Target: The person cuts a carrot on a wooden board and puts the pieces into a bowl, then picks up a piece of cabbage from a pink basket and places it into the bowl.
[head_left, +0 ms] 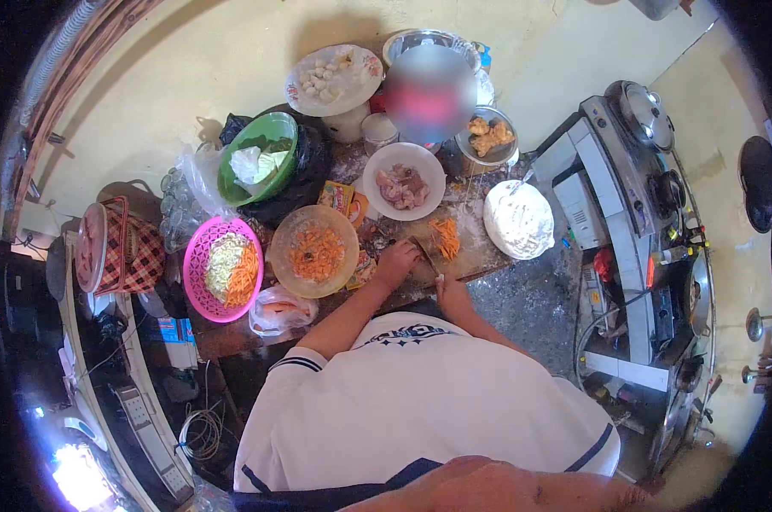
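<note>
Two bare hands come close together over a brown board (417, 229), with a knife (426, 257) between them. The left hand (396, 264) lies low, its fingers drawn together beside the blade; whether they pinch anything, I cannot tell at this size. The right hand (451, 292) has its fingers closed at the near end of the knife, seemingly around the handle.

Just beyond the fingers, to the right of the blade, a pile of thin orange strips (445, 238) lies on the board. Farther past the fingers stands a white bowl (438, 184) of raw meat (403, 187); well to their right is a tub (539, 224) holding something white.

Left of the left fingers sits a translucent bowl (278, 256) with more orange pieces (316, 253). Farther left, a pink basket (194, 258) holds pale shreds (225, 258) beside orange ones. A green bowl (289, 135) lies beyond these, and a metal bowl (464, 147) with brown chunks (490, 136) stands well past the fingers, to the right of the meat.
</note>
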Demonstrator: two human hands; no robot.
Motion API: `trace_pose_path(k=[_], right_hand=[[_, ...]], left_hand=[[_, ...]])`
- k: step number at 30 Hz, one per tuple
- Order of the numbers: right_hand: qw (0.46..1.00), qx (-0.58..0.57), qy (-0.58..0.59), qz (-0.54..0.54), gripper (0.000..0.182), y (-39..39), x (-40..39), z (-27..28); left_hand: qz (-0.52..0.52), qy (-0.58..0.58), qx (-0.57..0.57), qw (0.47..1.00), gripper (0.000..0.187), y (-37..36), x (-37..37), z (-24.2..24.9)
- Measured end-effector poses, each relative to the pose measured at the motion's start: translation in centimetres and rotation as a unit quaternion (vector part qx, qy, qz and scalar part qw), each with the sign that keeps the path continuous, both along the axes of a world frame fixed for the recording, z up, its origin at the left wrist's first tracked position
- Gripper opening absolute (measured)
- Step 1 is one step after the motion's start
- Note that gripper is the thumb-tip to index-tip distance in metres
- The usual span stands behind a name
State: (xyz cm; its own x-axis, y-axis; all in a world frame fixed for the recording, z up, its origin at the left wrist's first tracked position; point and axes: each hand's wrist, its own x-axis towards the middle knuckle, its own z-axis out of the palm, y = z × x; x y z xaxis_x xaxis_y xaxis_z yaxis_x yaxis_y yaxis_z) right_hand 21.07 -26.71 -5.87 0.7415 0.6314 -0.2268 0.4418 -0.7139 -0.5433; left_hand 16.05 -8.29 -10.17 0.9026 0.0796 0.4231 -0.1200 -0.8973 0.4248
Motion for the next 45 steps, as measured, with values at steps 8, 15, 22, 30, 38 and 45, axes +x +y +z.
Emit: trace_pose_path(k=[8, 15, 22, 30, 38, 45], right_hand=[[1.000, -0.001, 0.003, 0.009, 0.034, 0.1, 0.1, -1.7], [1.000, -0.017, 0.024, -0.006, 0.034, 0.1, -0.2, -1.6], [0.997, -0.055, -0.015, -0.051, 0.029, -1.5, 0.8, -0.3], [0.984, -0.024, -0.176, -0.025, 0.022, -2.8, 2.5, 2.6], [0.982, -0.019, -0.189, -0.015, 0.024, -3.6, 1.7, 5.0], [0.989, -0.021, -0.115, -0.094, 0.023, -6.7, 2.6, 6.8]], left_hand=[[0.005, -0.010, -0.013, 1.000, 0.017, -0.2, 0.0, -0.6], [0.015, 0.027, -0.023, 0.999, 0.023, -0.2, -0.2, 0.4], [0.013, 0.064, -0.007, 0.998, 0.018, -0.5, 0.9, 1.3], [0.079, -0.022, -0.124, 0.989, 0.037, -3.3, 1.8, 2.5], [-0.069, 0.088, 0.076, 0.991, 0.064, -3.4, 0.9, 3.4], [-0.035, 0.165, 0.050, 0.984, 0.085, -2.3, 1.6, 1.5]])
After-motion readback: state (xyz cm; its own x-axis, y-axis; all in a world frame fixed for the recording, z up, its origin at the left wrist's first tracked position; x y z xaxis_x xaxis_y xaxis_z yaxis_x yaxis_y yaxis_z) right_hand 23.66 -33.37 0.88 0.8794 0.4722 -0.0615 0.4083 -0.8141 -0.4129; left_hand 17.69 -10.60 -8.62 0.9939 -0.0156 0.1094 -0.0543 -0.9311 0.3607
